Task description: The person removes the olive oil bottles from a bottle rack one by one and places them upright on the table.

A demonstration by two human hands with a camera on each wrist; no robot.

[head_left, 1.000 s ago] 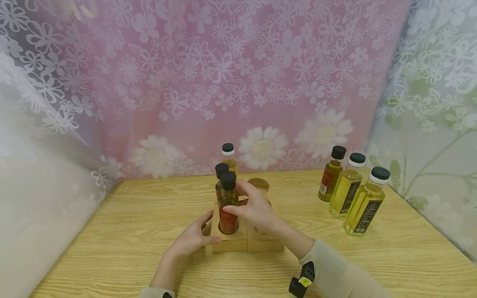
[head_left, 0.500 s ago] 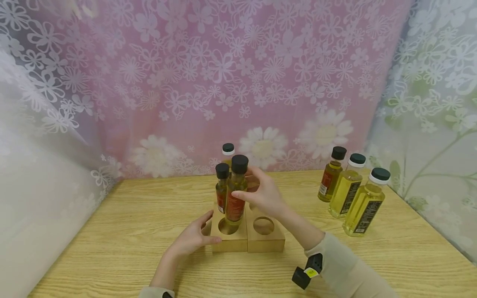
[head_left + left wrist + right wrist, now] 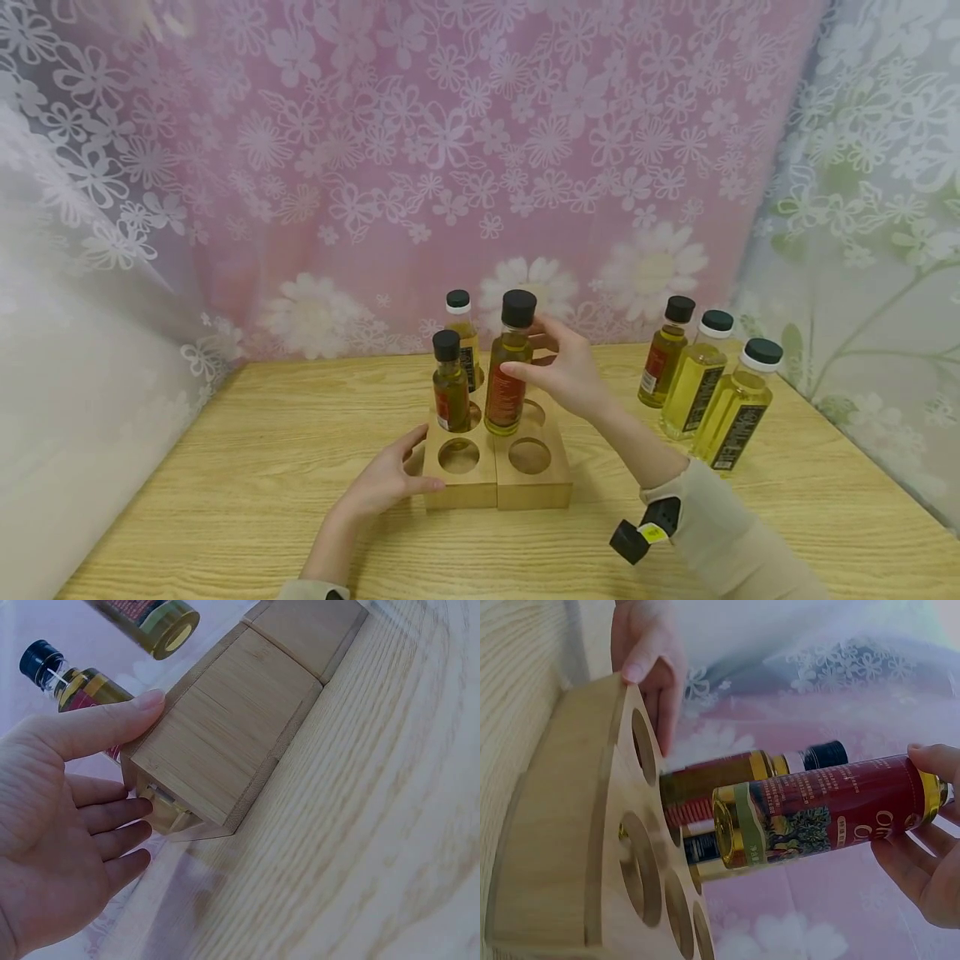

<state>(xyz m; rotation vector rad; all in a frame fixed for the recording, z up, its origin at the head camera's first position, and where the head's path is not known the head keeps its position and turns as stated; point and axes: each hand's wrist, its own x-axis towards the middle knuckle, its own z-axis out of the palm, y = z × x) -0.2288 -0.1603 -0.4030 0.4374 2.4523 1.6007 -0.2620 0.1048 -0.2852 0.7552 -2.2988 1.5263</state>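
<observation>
My right hand (image 3: 562, 367) holds an olive oil bottle (image 3: 507, 387) with a black cap and red label, thumb on one side and fingers on the other. In the right wrist view, the held bottle's (image 3: 817, 806) base is apart from the wooden rack (image 3: 534, 487), which has round holes. My left hand (image 3: 386, 475) touches the rack's front left corner; in the left wrist view its thumb (image 3: 127, 720) lies on the corner and its relaxed fingers are by the side. A smaller red-label bottle (image 3: 452, 396) and a white-and-black-capped oil bottle (image 3: 465, 333) stand in the left row.
To the right on the wooden table (image 3: 262, 500) stand a red-label bottle (image 3: 660, 358) and two yellow oil bottles, one behind (image 3: 693, 383) and one in front (image 3: 735, 408). A floral curtain (image 3: 450, 167) hangs behind the table. Both front holes of the rack hold no bottle.
My right hand has lifted the olive oil bottle from the front left hole and carried it up, right and away from me. My left hand has stayed at the rack's corner.
</observation>
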